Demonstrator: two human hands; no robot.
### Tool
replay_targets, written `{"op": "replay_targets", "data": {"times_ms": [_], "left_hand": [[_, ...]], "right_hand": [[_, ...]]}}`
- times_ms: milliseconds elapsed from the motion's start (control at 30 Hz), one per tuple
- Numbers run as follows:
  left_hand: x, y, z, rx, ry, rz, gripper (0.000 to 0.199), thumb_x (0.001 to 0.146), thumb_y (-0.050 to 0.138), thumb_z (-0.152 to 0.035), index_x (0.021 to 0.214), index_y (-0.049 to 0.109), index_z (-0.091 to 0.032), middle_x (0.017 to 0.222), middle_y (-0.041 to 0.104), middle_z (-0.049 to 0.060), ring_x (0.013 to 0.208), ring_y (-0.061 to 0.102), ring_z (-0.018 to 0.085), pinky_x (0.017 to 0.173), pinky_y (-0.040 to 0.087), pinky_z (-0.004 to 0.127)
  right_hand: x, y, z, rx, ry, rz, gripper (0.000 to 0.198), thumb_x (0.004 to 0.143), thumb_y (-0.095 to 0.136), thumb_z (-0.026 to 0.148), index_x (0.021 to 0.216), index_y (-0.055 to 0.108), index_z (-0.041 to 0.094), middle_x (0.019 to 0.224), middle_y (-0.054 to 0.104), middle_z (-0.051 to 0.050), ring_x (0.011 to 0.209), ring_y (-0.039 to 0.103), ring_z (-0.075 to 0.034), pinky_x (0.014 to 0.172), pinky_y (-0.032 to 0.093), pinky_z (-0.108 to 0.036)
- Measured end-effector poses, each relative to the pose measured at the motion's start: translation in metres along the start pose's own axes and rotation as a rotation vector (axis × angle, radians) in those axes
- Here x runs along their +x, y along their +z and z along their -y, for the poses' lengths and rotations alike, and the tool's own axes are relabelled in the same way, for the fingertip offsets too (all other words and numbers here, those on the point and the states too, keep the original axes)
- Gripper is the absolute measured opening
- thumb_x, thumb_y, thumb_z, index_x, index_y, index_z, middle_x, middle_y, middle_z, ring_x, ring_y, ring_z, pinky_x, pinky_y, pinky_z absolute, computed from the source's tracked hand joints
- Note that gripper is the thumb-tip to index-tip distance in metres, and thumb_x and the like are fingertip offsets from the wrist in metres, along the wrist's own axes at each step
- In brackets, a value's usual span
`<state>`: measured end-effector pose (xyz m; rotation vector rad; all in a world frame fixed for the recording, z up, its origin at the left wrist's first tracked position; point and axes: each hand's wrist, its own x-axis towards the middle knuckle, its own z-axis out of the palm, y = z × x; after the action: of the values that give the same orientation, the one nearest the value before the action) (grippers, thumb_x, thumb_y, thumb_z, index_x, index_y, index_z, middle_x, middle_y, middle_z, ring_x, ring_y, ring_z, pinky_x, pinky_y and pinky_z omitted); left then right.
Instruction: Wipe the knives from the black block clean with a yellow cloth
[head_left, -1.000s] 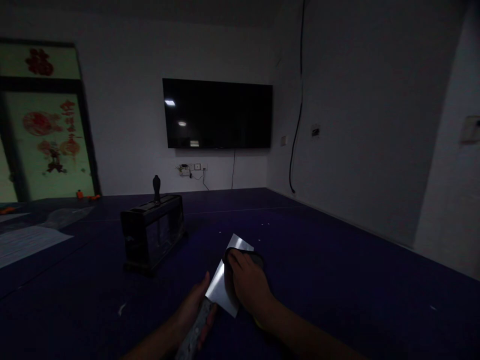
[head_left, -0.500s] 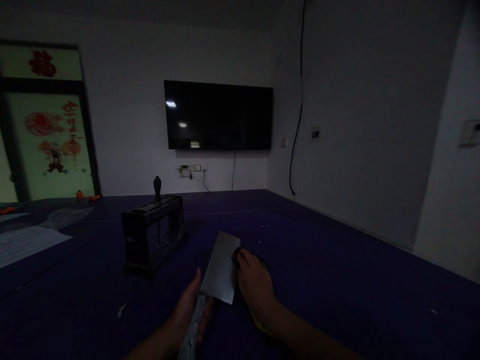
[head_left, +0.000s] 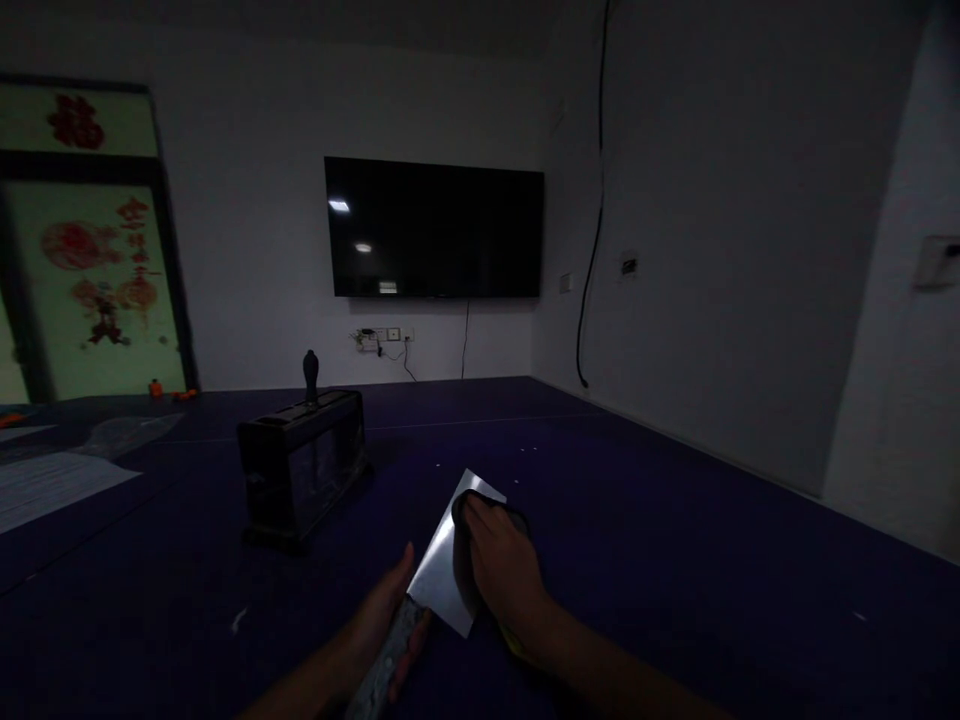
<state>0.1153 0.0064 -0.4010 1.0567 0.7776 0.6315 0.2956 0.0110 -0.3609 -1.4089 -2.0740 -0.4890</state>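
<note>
A cleaver with a broad, shiny metal blade [head_left: 436, 577] is held above the purple-blue surface, its worn grey handle toward me. My left hand [head_left: 379, 615] is closed around that handle, thumb along the side near the blade. Across the right part of the blade lies a dark cloth [head_left: 463, 565], with a bit of yellow showing lower down. My right hand [head_left: 506, 560] presses the cloth onto the blade with its fingers bent over it; much of the cloth is hidden under the hand.
To the left stands a dark knife block [head_left: 300, 460] with clear-looking sides and one black handle sticking up. Papers [head_left: 60, 485] and a plastic sheet [head_left: 131, 433] lie farther left. Small white scraps dot the surface [head_left: 675, 590]. A television [head_left: 439, 230] hangs on the far wall.
The cleaver has turned and tilted, so its blade now catches bright light. My right hand has moved slightly left with the cloth, farther across the blade. The left hand keeps its grip.
</note>
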Motion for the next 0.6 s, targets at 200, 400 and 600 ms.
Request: {"op": "replay_targets", "data": {"times_ms": [200,400,600], "left_hand": [[-0.004,0.006,-0.004,0.039,0.024,-0.017,0.078,0.071,0.019,-0.081,0.045,0.048,-0.014,0.031,0.04,0.0,0.023,0.034,0.008,0.027,0.026,0.019],[-0.003,0.01,-0.004,0.031,0.08,-0.061,0.074,0.072,0.024,-0.08,0.047,0.049,-0.015,0.033,0.041,0.0,0.026,0.039,0.009,0.029,0.028,0.019],[-0.004,0.009,-0.001,0.015,0.059,-0.073,0.076,0.069,0.023,-0.083,0.048,0.049,-0.015,0.034,0.043,0.001,0.024,0.039,0.01,0.026,0.023,0.019]], "right_hand": [[0.0,0.005,0.0,-0.003,-0.127,0.024,0.053,0.082,0.036,0.002,0.13,0.048,0.018,0.139,0.043,-0.003,0.108,0.051,-0.02,0.091,0.043,-0.034],[-0.001,0.005,0.002,0.001,-0.131,0.016,0.055,0.08,0.036,0.0,0.13,0.049,0.019,0.138,0.045,-0.003,0.106,0.052,-0.02,0.091,0.044,-0.034],[0.001,0.003,0.001,-0.023,-0.054,0.005,0.053,0.08,0.037,-0.001,0.129,0.049,0.016,0.138,0.044,-0.005,0.111,0.05,-0.021,0.095,0.041,-0.035]]}}
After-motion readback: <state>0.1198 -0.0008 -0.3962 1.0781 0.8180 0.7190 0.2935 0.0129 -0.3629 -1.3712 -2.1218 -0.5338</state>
